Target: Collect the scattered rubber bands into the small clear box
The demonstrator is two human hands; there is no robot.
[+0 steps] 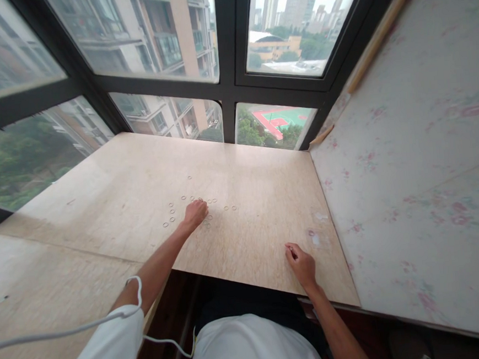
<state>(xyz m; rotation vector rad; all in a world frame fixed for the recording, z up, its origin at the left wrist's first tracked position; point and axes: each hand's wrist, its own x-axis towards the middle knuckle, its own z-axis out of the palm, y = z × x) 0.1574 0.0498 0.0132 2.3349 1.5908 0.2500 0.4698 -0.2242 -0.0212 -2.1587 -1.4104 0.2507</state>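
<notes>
Several small thin rings lie scattered on the pale wood-patterned board, among them one loose ring (165,224) at the left and another ring (234,208) at the right of the group. My left hand (196,214) is down among them, its fingers closed and pointing toward the board; whatever they pinch is hidden under the knuckles. My right hand (302,262) rests near the board's front edge, apart from the rings. Its fingers are curled with the thumb against them, and I cannot make out what is inside.
The board (259,222) reaches back to dark window frames (229,108). A floral-papered wall (414,188) bounds it on the right. Small clear plastic pieces (314,239) lie near that wall. A white cable (81,328) loops around my left arm.
</notes>
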